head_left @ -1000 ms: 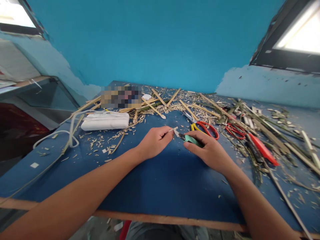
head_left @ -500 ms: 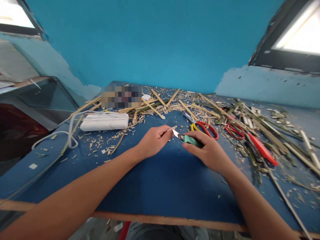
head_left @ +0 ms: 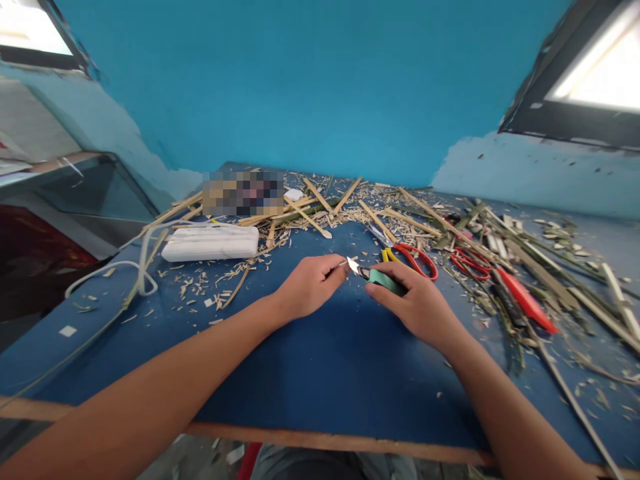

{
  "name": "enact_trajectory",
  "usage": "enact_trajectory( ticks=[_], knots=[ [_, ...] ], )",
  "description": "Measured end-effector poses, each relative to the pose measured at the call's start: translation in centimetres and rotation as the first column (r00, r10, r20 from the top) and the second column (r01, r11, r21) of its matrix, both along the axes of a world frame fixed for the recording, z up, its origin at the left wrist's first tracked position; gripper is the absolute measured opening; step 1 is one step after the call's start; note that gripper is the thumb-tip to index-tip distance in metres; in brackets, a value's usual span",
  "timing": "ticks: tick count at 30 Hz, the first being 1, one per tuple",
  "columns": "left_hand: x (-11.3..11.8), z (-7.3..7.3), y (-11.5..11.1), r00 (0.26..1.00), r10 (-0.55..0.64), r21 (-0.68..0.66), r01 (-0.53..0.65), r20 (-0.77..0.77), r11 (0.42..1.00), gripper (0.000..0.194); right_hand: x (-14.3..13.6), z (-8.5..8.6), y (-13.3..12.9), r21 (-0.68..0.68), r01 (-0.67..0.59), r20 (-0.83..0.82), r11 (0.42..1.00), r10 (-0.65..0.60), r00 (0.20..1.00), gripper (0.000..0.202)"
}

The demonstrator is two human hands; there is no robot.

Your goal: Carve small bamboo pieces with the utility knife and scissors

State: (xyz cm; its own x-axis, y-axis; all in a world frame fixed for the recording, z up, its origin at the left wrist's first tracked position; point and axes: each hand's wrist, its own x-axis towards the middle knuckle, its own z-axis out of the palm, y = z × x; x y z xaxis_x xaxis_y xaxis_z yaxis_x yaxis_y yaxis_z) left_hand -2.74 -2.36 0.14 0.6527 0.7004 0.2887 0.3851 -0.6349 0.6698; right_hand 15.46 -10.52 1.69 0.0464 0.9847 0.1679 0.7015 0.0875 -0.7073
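Observation:
My left hand [head_left: 316, 283] is closed, with a small pale bamboo piece [head_left: 345, 263] pinched between thumb and fingers; most of it is hidden by the hand. Wrapped in my right hand [head_left: 413, 297] is a green-handled utility knife [head_left: 384, 281]. Its short bright blade points left and meets, or nearly meets, the tip of the bamboo piece; I cannot tell whether it is cutting in. Both hands are over the middle of the blue table [head_left: 320, 373]. Just beyond the right hand lie red-handled scissors [head_left: 415, 259] and a yellow-handled tool [head_left: 386, 255].
A white power strip [head_left: 210, 244] with its cable lies at the left. Bamboo strips [head_left: 315, 223] and shavings cover the back. On the right are a red-handled tool [head_left: 527, 301], another red-handled pair of scissors [head_left: 470, 263] and a heap of bamboo [head_left: 540, 257]. A blurred patch hides something at back left.
The bamboo piece in my left hand has turned a little, and less of it shows past the fingers. The knife blade is angled slightly differently. My right hand has barely moved.

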Motion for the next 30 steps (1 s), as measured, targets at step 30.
enact_trajectory(
  ticks=[30],
  knots=[
    [0.7, -1.2, -1.0, 0.984, 0.066, 0.303, -0.014, -0.165, 0.953, 0.029, -0.9, -1.0, 0.3, 0.005, 0.063, 0.082, 0.998, -0.063, 0.995, 0.029]
  ],
)
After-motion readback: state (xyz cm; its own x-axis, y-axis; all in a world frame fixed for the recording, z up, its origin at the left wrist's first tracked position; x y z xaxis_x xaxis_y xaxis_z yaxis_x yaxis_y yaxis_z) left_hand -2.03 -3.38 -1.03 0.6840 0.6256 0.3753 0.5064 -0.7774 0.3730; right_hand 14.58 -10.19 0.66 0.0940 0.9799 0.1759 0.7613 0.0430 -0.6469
